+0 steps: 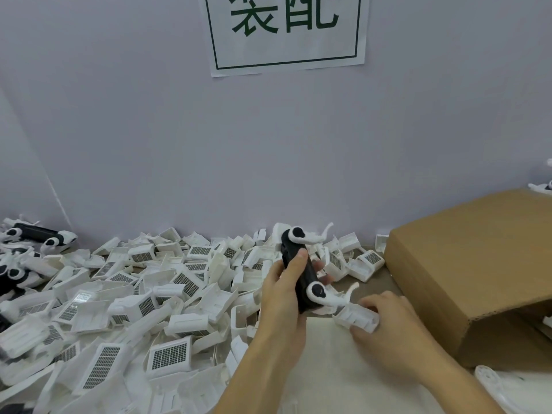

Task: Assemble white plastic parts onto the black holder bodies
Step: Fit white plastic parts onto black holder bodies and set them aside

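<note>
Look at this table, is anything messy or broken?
Messy, yes: the white plastic parts lie in a loose heap, tipped every way, some upside down. The cardboard box sits tilted. Nothing looks broken. The left hand holds a black holder body; the right hand grips one white part.

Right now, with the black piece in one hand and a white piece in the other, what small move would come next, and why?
Probably lifting the white part up to the black holder body. The left hand grips the body upright above the table, while the right hand grips the part low beside it, apart from the body.
</note>
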Demonstrator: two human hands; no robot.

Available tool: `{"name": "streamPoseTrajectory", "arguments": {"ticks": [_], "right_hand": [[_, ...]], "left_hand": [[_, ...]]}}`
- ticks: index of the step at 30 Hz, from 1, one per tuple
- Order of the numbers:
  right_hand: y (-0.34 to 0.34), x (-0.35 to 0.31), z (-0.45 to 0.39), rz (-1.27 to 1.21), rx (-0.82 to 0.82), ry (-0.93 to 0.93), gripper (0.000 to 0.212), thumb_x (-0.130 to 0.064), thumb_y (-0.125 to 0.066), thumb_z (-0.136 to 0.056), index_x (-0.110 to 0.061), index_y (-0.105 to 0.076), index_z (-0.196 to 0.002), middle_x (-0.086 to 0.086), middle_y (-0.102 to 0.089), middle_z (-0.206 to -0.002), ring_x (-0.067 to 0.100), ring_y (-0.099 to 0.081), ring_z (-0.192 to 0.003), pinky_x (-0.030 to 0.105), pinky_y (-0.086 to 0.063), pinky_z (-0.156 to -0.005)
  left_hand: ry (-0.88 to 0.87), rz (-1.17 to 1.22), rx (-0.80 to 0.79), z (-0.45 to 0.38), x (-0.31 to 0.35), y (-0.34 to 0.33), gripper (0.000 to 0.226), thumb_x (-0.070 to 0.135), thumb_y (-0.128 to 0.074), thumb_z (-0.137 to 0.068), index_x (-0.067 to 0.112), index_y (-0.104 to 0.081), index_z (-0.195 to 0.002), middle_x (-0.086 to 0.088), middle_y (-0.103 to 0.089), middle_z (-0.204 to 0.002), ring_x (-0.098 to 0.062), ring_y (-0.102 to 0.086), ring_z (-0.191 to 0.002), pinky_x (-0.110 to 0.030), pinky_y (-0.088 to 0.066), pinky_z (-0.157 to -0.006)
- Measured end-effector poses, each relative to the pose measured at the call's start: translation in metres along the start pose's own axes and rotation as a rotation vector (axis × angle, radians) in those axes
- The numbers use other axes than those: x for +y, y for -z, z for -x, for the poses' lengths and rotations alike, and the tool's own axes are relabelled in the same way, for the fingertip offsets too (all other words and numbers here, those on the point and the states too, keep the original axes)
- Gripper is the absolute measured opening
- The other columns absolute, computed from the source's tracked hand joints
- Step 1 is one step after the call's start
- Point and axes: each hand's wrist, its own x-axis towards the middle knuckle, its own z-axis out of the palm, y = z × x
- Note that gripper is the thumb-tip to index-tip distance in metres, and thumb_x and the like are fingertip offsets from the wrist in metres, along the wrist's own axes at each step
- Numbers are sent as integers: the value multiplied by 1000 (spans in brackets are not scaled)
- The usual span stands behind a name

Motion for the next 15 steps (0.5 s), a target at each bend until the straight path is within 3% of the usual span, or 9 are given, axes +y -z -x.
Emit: {"name": "streamPoseTrajectory", "arguments": {"ticks": [2, 5, 8, 12, 15], "right_hand": [[1, 0, 0, -136, 34, -7, 28, -34, -69, -83, -29, -63, -110, -7, -54, -107, 12, -55, -100, 27, -47, -85], [0, 1, -2, -238, 120, -18, 35, -23, -70, -85, -21, -64, -120, -2, -58, -113, 12, -56, -100, 27, -44, -86], [0, 2, -4, -274, 160, -27, 47, -28, -69, -88, -20, -59, -134, -3, -55, -119, 9, -50, -103, 26, -39, -87], [2, 3, -4, -476, 232, -63, 70, -22, -77, -82, -25, -44, -144, -13, -62, -98, 3, -59, -88, 16, -40, -71], [2, 5, -7, -578, 287, -92, 70, -23, -82, -80, -24, -48, -142, -16, -60, -102, 4, -61, -92, 28, -48, -80]], "left_hand": [[-22, -29, 8, 2, 5, -1, 49, 40, -78, -72, 5, -68, -105, -15, -76, -92, -28, -72, -79, -44, -59, -74], [-36, -134, 91, 0, 10, -3, 37, 44, -78, -75, 10, -69, -88, -8, -70, -73, -18, -65, -59, -34, -53, -59], [59, -95, 117, 0, 13, -5, 28, 35, -61, -94, 17, -72, -75, -8, -67, -74, -23, -64, -64, -33, -48, -62], [51, -62, 97, 1, 13, -4, 20, 14, -56, -99, 4, -69, -110, -11, -74, -90, -26, -72, -83, -41, -58, -73], [-26, -148, 101, 0, 9, -1, 19, 8, -61, -98, 4, -68, -115, -14, -76, -105, -29, -73, -100, -51, -57, -92]]}}
